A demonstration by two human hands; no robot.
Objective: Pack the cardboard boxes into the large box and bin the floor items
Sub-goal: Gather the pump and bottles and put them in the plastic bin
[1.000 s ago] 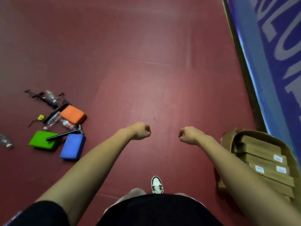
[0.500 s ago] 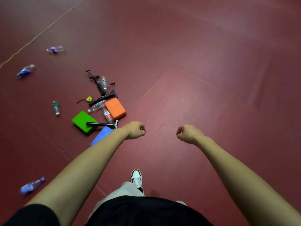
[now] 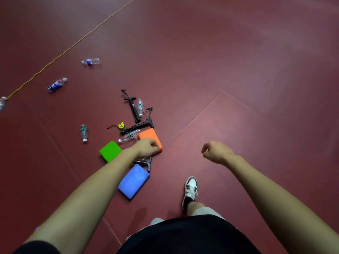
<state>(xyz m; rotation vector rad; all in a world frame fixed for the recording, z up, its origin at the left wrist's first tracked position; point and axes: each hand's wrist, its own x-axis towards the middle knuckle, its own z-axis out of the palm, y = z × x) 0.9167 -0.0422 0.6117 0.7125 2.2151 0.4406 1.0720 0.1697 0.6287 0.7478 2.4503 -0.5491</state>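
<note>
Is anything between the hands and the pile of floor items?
Nothing visible. The left hand is loosely closed, empty, in front of the orange block; the right hand is over bare floor. No bin shows.

orange block corner behind left hand, bottle cut by left edge

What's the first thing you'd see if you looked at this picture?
Three bright foam blocks pop out on the dark red floor: an orange block, a green block left of it, and a blue block nearest the person. Black pumps and clear bottles lie scattered around and beyond them. Both arms reach forward, with the left hand over the pile and the right hand curled, holding nothing.
</note>
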